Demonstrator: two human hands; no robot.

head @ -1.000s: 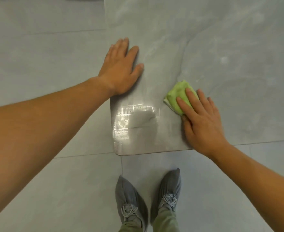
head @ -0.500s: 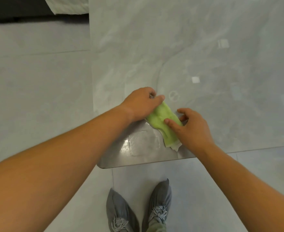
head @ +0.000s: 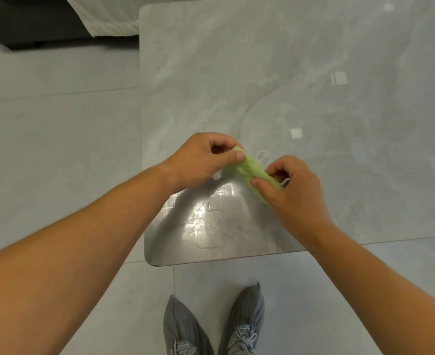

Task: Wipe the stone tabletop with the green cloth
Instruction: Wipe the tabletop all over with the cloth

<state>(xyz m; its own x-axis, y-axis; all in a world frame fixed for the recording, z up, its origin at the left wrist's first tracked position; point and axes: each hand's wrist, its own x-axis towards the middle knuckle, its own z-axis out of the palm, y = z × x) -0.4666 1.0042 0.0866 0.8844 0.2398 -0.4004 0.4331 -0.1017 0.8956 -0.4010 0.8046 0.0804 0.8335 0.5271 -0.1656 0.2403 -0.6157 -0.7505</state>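
The green cloth (head: 252,170) is folded into a narrow strip and held just above the grey stone tabletop (head: 237,73), near its front left corner. My left hand (head: 206,160) pinches the cloth's far end between thumb and fingers. My right hand (head: 292,187) grips the cloth's near end, and covers that part of it. A shiny wet patch lies on the stone in front of both hands.
The tabletop's left edge and rounded front left corner (head: 155,261) border a grey tiled floor (head: 57,149). My two grey shoes (head: 211,326) stand just before the front edge. A white fabric (head: 103,16) over something dark lies at the far left.
One second ago my left hand lay flat on the stone and my right pressed the cloth down. Both hands came together, took the cloth and stretched it into a strip.
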